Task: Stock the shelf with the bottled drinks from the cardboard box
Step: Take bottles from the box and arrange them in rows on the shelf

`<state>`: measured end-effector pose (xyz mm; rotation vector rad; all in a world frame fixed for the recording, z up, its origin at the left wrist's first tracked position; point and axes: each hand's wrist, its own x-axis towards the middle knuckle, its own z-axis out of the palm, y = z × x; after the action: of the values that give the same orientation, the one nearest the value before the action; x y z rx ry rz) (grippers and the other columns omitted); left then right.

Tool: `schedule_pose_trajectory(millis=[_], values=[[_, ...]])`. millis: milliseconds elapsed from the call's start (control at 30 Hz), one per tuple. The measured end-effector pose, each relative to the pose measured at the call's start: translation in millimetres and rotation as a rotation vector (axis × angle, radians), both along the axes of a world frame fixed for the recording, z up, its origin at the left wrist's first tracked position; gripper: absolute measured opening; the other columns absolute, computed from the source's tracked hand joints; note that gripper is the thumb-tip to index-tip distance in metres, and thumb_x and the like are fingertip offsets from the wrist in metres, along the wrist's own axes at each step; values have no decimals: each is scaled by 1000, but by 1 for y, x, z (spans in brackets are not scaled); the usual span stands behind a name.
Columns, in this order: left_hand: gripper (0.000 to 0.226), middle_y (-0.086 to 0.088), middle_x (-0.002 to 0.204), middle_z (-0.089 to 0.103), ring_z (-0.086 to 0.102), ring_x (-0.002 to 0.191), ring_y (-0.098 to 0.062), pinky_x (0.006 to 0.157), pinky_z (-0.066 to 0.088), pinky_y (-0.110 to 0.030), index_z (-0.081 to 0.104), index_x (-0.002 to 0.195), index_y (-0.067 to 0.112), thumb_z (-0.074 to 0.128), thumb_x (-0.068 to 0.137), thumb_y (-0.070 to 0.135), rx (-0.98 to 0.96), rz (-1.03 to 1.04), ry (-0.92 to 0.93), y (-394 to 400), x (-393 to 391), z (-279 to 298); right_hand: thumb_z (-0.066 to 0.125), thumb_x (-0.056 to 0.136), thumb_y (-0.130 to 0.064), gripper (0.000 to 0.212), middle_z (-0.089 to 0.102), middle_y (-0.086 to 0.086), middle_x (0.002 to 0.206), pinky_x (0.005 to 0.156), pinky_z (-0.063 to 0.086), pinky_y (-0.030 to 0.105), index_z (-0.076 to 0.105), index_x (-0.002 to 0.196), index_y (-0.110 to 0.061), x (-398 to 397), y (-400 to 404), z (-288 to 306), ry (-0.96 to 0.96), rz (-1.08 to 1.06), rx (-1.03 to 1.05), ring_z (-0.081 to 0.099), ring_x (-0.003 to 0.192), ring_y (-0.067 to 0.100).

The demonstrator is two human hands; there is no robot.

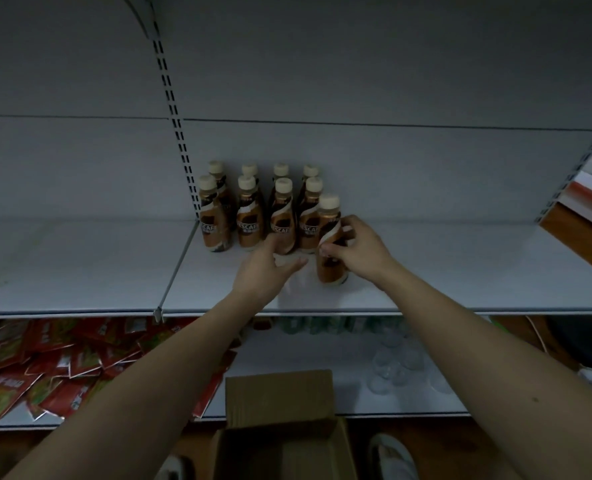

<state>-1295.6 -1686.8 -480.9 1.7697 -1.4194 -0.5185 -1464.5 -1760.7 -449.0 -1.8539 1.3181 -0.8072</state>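
Nine bottled coffee drinks stood on the white shelf [426, 265], all with cream caps and brown labels. Eight of them [249, 216] formed two rows of four against the back panel, close beside the slotted upright [180, 140]. The ninth bottle [329, 244] stood upright in front of the right end of the group, nearer the shelf's front edge. The right hand [360, 249] held this bottle around its middle, fingers [351, 223] curled over the label and thumb pressed on the near side. The left hand [265, 268] reached toward the bottle third from the left in the front row [282, 216], its fingers loosely spread and open, the tips at or just before the bottle's base; whether they touched it could not be told. Below, an open cardboard box [280, 420] sat on the floor between two pale shoes [393, 457], one flap raised toward the shelving; its inside was too dark to show any contents. On the lower shelf [308, 358], red packets [45, 368] lay heaped at the left and clear plastic items [396, 365], too dim to identify, stood at the right.
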Motion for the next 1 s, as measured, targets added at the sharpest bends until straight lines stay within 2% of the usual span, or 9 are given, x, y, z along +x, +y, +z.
schedule_pose_trajectory(millis=[167, 300, 433, 667, 733, 800, 867, 933, 1000], values=[[28, 2, 104, 65, 59, 98, -17, 79, 48, -31, 62, 109, 18, 66, 87, 34, -42, 118, -197, -5, 28, -16, 71, 78, -20, 38, 65, 7, 106, 87, 53, 42, 52, 110, -12, -9, -37, -7, -22, -196, -29, 62, 101, 29], [23, 3, 103, 65, 58, 97, -17, 73, 39, -25, 64, 108, 19, 66, 86, 26, -52, 159, -224, -12, 46, -33, 67, 84, -14, 38, 63, 10, 114, 92, 51, 40, 49, 118, -9, -4, -68, -11, -61, -181, -39, 61, 104, 26], [22, 2, 102, 65, 57, 99, -20, 75, 43, -29, 64, 106, 18, 64, 85, 25, -88, 218, -258, -22, 59, -41, 66, 86, -10, 41, 62, 14, 121, 99, 48, 45, 48, 122, -7, 4, -94, -19, -65, -122, -8, 59, 111, 27], [12, 3, 94, 62, 57, 91, -18, 69, 46, -31, 59, 95, 19, 65, 85, 21, -180, 298, -202, -26, 82, -39, 64, 87, -14, 44, 62, 15, 120, 94, 51, 51, 45, 126, -11, 18, -123, -30, -101, -35, 124, 60, 114, 32], [15, -1, 90, 60, 58, 85, -20, 66, 48, -34, 54, 90, 16, 66, 85, 23, -203, 345, -163, -26, 89, -33, 65, 88, -18, 52, 58, 13, 131, 87, 52, 40, 42, 134, -12, 18, -125, -31, -87, -25, 181, 57, 120, 30], [22, -5, 91, 56, 56, 84, -25, 64, 45, -36, 48, 87, 16, 69, 82, 22, -235, 386, -91, -27, 95, -24, 64, 90, -26, 65, 41, 9, 148, 96, 49, 41, 31, 145, -13, 16, -118, -27, -84, -123, 214, 48, 129, 27], [30, -8, 103, 52, 53, 95, -29, 72, 46, -39, 47, 98, 14, 71, 81, 22, -236, 429, -23, -29, 104, -17, 55, 94, -25, 53, 41, 13, 143, 103, 44, 41, 36, 141, -9, 16, -107, -16, -141, -351, 12, 48, 126, 29], [51, -11, 119, 48, 52, 105, -31, 82, 48, -42, 43, 120, 12, 73, 80, 25, -211, 431, 35, -33, 114, -9, 42, 97, -12, 29, 54, 16, 122, 93, 45, 33, 49, 124, -4, 25, -88, 4, -222, -509, -347, 57, 109, 27], [75, -14, 131, 43, 50, 114, -32, 91, 48, -45, 32, 138, 16, 77, 78, 22, -158, 384, 82, -39, 123, -2, 39, 95, -10, 23, 60, 10, 102, 78, 47, 32, 52, 114, -8, 50, -65, 33, -277, -423, -484, 60, 89, 23]])
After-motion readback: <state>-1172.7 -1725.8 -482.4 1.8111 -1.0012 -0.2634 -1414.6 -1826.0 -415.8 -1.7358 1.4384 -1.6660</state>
